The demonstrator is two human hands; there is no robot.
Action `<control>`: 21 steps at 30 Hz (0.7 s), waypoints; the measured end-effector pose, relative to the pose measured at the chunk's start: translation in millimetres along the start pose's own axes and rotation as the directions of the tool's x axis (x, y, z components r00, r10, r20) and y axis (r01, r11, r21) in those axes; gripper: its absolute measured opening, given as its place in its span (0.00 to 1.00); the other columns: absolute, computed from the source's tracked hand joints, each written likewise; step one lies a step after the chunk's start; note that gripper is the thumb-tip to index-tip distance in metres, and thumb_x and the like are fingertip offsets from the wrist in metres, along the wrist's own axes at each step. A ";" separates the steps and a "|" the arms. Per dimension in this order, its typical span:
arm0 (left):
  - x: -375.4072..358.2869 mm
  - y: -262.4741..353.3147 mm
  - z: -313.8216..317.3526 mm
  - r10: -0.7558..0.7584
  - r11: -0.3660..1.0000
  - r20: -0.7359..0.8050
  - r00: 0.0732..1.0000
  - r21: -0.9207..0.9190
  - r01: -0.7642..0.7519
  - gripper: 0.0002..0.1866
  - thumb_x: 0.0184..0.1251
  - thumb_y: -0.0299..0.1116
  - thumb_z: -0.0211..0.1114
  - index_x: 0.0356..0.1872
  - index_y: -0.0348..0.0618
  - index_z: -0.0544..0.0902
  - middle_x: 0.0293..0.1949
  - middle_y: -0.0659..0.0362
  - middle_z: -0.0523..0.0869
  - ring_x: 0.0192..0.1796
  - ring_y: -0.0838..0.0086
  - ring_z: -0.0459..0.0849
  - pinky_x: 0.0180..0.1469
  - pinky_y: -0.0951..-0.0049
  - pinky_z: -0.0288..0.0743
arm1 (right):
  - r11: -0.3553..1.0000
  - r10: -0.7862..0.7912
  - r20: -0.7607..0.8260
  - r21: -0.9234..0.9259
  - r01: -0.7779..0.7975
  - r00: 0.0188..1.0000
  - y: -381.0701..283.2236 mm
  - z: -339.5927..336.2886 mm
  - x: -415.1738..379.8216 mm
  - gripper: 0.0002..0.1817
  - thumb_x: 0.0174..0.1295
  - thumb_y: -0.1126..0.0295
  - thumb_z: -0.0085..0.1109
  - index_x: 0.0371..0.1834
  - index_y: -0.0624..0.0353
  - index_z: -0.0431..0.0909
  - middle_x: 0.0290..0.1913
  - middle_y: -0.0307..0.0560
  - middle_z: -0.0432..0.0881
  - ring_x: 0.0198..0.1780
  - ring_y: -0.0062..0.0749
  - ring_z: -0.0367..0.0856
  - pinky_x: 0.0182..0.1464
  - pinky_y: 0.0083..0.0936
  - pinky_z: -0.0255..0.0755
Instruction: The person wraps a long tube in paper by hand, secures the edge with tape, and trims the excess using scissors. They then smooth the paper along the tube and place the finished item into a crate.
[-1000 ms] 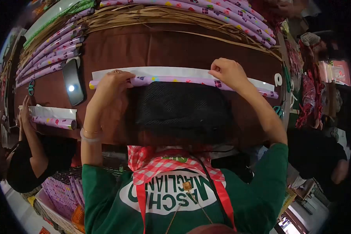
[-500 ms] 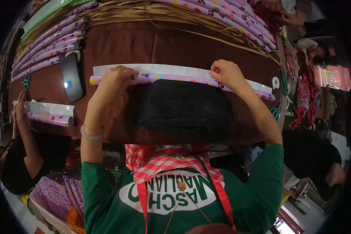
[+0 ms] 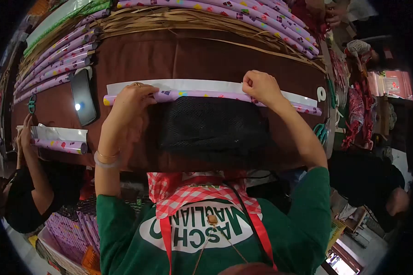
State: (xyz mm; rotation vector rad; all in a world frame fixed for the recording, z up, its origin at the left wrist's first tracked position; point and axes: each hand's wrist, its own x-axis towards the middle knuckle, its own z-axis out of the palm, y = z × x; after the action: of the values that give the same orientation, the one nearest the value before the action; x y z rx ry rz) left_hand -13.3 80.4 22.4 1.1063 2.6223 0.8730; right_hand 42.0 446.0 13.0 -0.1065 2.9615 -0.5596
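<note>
A long roll of purple patterned wrapping paper (image 3: 202,95) lies across the brown-covered table, with a strip of its white underside (image 3: 192,84) showing along the far edge. My left hand (image 3: 132,101) is curled over the roll near its left end, fingers bent onto the paper. Farther right, my right hand (image 3: 261,87) is closed with its knuckles up, resting over the roll and the white strip. What its fingertips grip is partly hidden. A black mesh-covered object (image 3: 215,126) sits just on the near side of the roll, between my forearms.
Finished-looking purple rolls (image 3: 59,64) and brown paper strips (image 3: 156,27) line the far side. A phone (image 3: 83,97) lies left. Another person's hands (image 3: 25,133) touch a shorter roll (image 3: 59,145). Green-handled scissors (image 3: 321,133) and a tape roll (image 3: 321,94) lie right.
My right hand has shifted slightly left along the roll. My left hand keeps its place on the paper, and the whole view has moved a little.
</note>
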 end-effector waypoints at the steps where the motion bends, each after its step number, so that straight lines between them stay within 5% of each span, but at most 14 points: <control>1: 0.6 0.7 -0.4 -0.009 1.000 -0.010 1.000 -0.022 0.009 0.14 0.49 0.25 0.67 0.41 0.36 0.83 0.38 0.48 0.85 0.43 0.55 0.81 0.47 0.64 0.74 | 1.000 0.002 -0.006 0.000 -0.002 1.000 4.9 -1.9 -1.5 0.07 0.49 0.66 0.57 0.27 0.57 0.78 0.29 0.47 0.80 0.33 0.44 0.80 0.36 0.36 0.73; 4: 0.6 3.9 -3.1 -0.030 0.999 -0.008 1.000 -0.027 0.029 0.15 0.48 0.26 0.67 0.40 0.37 0.83 0.37 0.48 0.85 0.42 0.55 0.81 0.47 0.63 0.73 | 0.972 0.157 -0.153 0.201 -0.125 0.976 44.2 -16.4 -16.0 0.08 0.56 0.66 0.58 0.32 0.59 0.78 0.27 0.44 0.80 0.29 0.28 0.79 0.32 0.25 0.72; 6: 1.2 2.9 -1.4 -0.076 0.995 0.016 0.997 -0.071 0.077 0.16 0.47 0.24 0.67 0.41 0.37 0.83 0.37 0.49 0.85 0.42 0.56 0.81 0.47 0.64 0.73 | 0.831 0.418 -0.091 0.440 -0.340 0.904 89.3 -34.6 -38.2 0.11 0.57 0.63 0.58 0.33 0.61 0.78 0.28 0.44 0.80 0.30 0.26 0.79 0.32 0.25 0.73; 9: 1.8 6.1 -2.2 -0.094 0.993 0.010 0.996 -0.077 0.094 0.16 0.47 0.23 0.67 0.41 0.36 0.83 0.38 0.49 0.85 0.42 0.57 0.81 0.47 0.65 0.73 | 0.619 0.602 -0.093 0.683 -0.389 0.793 183.3 -79.2 -101.1 0.14 0.62 0.64 0.54 0.43 0.64 0.77 0.30 0.40 0.79 0.29 0.20 0.76 0.29 0.17 0.72; 13: 2.9 7.9 -4.2 -0.109 0.991 0.023 0.994 -0.070 0.111 0.17 0.46 0.21 0.67 0.41 0.35 0.82 0.39 0.49 0.85 0.43 0.58 0.82 0.47 0.67 0.74 | 0.321 0.888 -0.132 0.864 -0.387 0.441 313.1 -165.4 -230.9 0.13 0.62 0.63 0.54 0.38 0.63 0.77 0.27 0.38 0.76 0.25 0.21 0.71 0.28 0.17 0.68; 16: 5.5 16.4 -8.4 -0.180 0.978 0.065 0.981 -0.093 0.186 0.17 0.46 0.19 0.66 0.42 0.34 0.82 0.41 0.49 0.84 0.43 0.59 0.82 0.46 0.69 0.75 | 0.352 0.910 -0.379 0.920 0.170 0.170 437.8 -235.4 -366.6 0.14 0.69 0.66 0.47 0.41 0.67 0.78 0.35 0.49 0.81 0.33 0.30 0.80 0.34 0.25 0.76; 18: 7.7 22.6 -11.0 -0.354 0.919 0.151 0.923 -0.126 0.373 0.17 0.46 0.18 0.65 0.42 0.34 0.82 0.40 0.49 0.84 0.43 0.60 0.83 0.46 0.68 0.75 | 0.505 0.822 -0.517 0.855 -0.115 -0.240 350.2 -267.0 -357.0 0.15 0.68 0.66 0.48 0.43 0.68 0.78 0.37 0.51 0.83 0.37 0.33 0.83 0.35 0.27 0.78; 19: 5.2 14.1 -7.7 -0.178 0.980 0.069 0.982 -0.076 0.183 0.17 0.47 0.18 0.65 0.42 0.34 0.82 0.40 0.49 0.84 0.42 0.61 0.83 0.46 0.69 0.75 | 0.513 0.816 -0.525 0.850 -0.117 -0.241 331.4 -268.2 -350.0 0.15 0.68 0.66 0.48 0.43 0.68 0.78 0.37 0.51 0.83 0.37 0.33 0.83 0.35 0.27 0.78; 21: 6.3 15.7 -8.1 -0.208 0.975 0.080 0.975 -0.068 0.214 0.17 0.47 0.18 0.65 0.42 0.34 0.82 0.40 0.49 0.84 0.42 0.61 0.83 0.46 0.69 0.75 | 0.542 0.568 -0.704 0.710 -0.450 -0.427 312.3 -268.0 -346.2 0.16 0.66 0.66 0.49 0.43 0.69 0.79 0.33 0.52 0.84 0.34 0.35 0.83 0.35 0.29 0.78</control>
State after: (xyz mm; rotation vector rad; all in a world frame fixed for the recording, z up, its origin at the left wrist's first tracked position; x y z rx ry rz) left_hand -11.3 89.9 38.4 0.8063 2.5643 0.8626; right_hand 333.8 864.3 183.9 3.0319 3.0104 -0.7049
